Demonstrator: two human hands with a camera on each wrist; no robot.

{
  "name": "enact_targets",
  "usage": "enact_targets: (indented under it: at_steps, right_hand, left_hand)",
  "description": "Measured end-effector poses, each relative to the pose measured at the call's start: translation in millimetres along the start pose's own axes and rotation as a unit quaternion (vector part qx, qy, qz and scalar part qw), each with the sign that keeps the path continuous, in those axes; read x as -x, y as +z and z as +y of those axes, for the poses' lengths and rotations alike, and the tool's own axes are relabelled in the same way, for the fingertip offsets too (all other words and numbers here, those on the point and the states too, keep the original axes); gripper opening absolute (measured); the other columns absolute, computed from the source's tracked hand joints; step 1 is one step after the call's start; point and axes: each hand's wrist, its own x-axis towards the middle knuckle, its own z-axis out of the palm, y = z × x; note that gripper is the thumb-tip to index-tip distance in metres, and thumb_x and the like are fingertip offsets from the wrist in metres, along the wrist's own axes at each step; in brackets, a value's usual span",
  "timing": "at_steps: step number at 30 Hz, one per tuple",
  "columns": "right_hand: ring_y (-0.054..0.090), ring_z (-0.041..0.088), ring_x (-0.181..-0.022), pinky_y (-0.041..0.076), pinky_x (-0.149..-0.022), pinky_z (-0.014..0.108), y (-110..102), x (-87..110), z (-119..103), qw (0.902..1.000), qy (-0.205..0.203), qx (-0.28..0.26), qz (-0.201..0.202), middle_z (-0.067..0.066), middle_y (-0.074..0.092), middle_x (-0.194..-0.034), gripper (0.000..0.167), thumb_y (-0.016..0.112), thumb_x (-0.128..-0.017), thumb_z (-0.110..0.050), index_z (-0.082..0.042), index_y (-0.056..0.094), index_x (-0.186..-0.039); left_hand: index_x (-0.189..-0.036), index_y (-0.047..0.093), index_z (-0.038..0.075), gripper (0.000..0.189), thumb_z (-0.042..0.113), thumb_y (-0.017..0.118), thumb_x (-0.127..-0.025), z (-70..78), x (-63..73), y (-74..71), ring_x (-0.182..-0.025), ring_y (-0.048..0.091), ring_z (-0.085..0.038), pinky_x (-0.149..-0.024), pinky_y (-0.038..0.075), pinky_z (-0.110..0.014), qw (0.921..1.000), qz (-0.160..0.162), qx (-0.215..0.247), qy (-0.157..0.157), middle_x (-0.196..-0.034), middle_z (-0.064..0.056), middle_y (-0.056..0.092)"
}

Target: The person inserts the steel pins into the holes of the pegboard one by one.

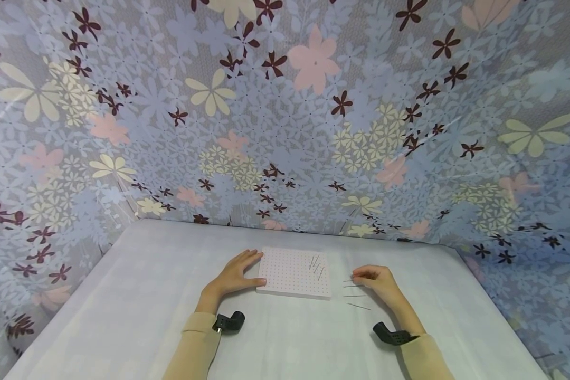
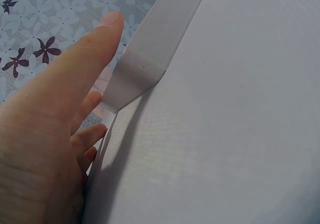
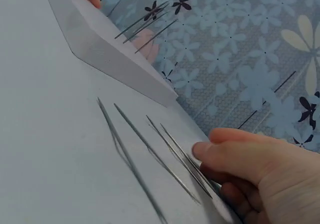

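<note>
A white pegboard (image 1: 285,272) with a grid of small holes lies on the table; several thin metal needles (image 1: 317,264) stand in its right part. My left hand (image 1: 235,275) is spread at the board's left side, the straight thumb at the near corner and the fingers by the far one. Beyond the board's right edge, several loose needles (image 3: 135,169) lie roughly side by side. Over the farthest of them is my right hand (image 1: 377,279), fingers bent and thumb close to the index finger. I cannot tell whether the fingertips pinch that needle.
A pale cloth covers the table (image 1: 133,306), and floral fabric (image 1: 275,132) rises behind it and at both sides. Each wrist carries a black camera, one on the left (image 1: 230,322) and one on the right (image 1: 391,335).
</note>
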Motion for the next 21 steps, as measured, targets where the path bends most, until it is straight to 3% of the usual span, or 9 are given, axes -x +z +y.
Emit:
enact_targets:
  at_steps: [9, 21]
  right_hand:
    - [0.064, -0.005, -0.077, 0.052, -0.072, 0.013, 0.6, 1.9, -1.5, 0.9998, 0.008, -0.004, -0.018, 0.019, 0.073, -0.092, 0.019, 0.075, -0.079, -0.004, 0.007, 0.072, -0.094]
    - [0.063, -0.004, -0.073, 0.053, -0.069, 0.016, 4.3, 0.8, -3.7, 0.9999, -0.012, 0.012, 0.001, 0.017, 0.074, -0.086, 0.012, 0.076, -0.077, -0.003, 0.003, 0.073, -0.086]
  left_hand:
    - [-0.144, 0.042, 0.017, 0.079, 0.043, 0.075, -0.077, 0.9, 0.0, 0.3, -0.146, 0.021, -0.036, -0.117, 0.017, -0.060, 1.0000, 0.004, 0.006, 0.003, -0.154, -0.013, 0.033]
    - [-0.144, 0.042, 0.016, 0.078, 0.042, 0.075, -0.078, 1.6, 0.9, 0.3, -0.146, 0.021, -0.037, -0.117, 0.017, -0.060, 1.0000, 0.003, 0.007, 0.005, -0.154, -0.013, 0.033]
